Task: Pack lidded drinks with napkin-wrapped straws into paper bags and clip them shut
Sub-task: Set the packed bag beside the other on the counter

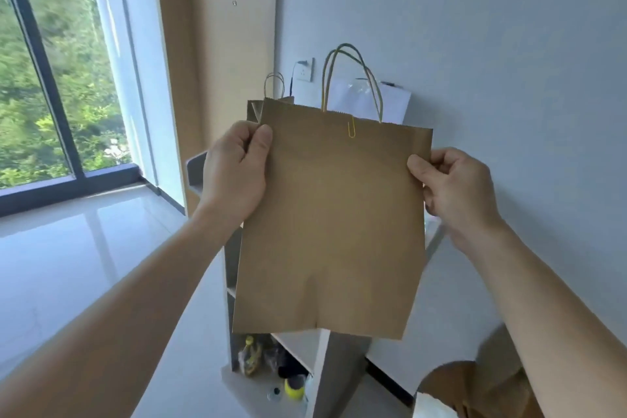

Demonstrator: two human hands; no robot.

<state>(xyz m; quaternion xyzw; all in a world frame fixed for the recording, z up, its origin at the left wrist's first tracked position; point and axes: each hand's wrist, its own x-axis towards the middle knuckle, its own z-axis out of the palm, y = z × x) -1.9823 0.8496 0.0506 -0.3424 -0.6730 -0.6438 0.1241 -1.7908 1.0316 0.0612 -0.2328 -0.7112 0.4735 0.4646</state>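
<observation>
Both hands [234,166] [451,187] pinch the clipped paper bag [332,220] by its side edges.

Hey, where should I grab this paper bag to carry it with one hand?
Take the two rope handles together, coming from above: they stand upright and free over the bag, whose top edge the yellow paper clip holds shut.

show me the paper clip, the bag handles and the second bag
paper clip [351,128]: head view, its lower loop
bag handles [345,44]: head view, top of the loop
second bag [255,110]: head view, its side fold
</observation>
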